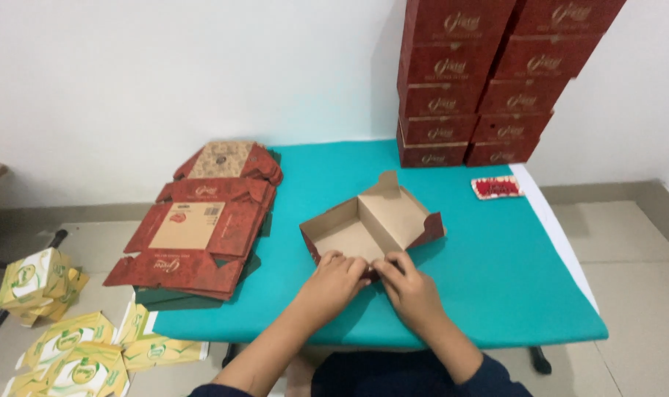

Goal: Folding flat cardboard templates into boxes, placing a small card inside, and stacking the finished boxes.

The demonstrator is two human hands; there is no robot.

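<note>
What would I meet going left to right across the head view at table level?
Yellow-green cartons on the floor → stack of flat red box blanks → half-folded box with left hand and right hand on its near edge → small red packet.

Both hands, left hand [337,276], right hand [406,283], pinching half-folded red carton [371,220], teal table [496,294]

half-folded red carton [371,224], flat red cartons [198,228] left, stacked red boxes [489,81] behind
</note>
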